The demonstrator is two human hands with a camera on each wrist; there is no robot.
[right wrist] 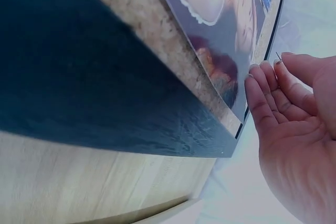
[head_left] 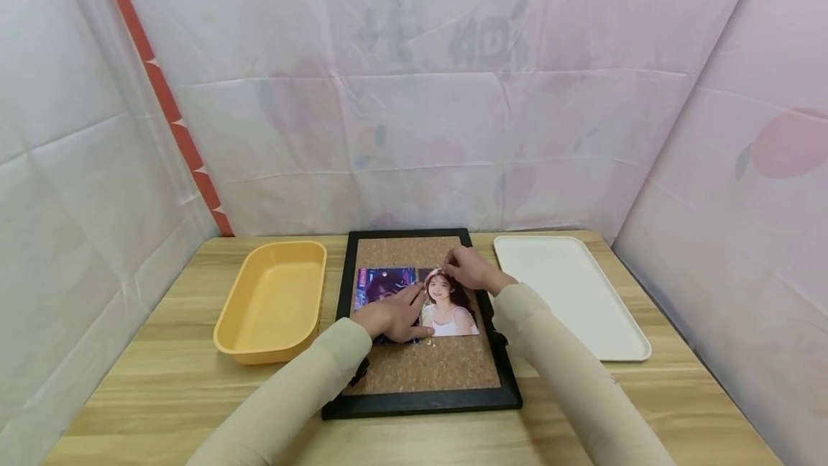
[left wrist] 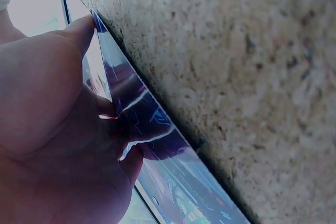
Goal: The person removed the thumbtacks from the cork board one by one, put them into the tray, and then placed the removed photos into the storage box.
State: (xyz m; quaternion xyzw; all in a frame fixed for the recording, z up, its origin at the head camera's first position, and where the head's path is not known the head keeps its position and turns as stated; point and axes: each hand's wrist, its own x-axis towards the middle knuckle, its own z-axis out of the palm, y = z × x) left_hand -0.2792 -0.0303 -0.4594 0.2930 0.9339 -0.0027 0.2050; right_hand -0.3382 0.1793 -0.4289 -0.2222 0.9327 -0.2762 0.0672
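Observation:
A framed corkboard (head_left: 446,369) lies on the table with two prints side by side on it. The left one is a dark purple-blue picture card (head_left: 369,280), with a small pale dot near its top edge. Beside it is a photo (head_left: 445,311) of a person in a white top. My left hand (head_left: 397,315) lies across the inner edges of both prints, fingers extended and pressing them. Over the photo's top right corner, my right hand (head_left: 471,268) pinches a thumbtack (right wrist: 278,55) between thumb and index finger; its thin metal point shows, its head is hidden.
A yellow tray (head_left: 223,333) stands left of the board, and a flat white tray (head_left: 576,293) lies to the right. The board's black frame (head_left: 420,403) borders the cork. White printed cloth (head_left: 427,121) hangs behind the wooden table (head_left: 162,380).

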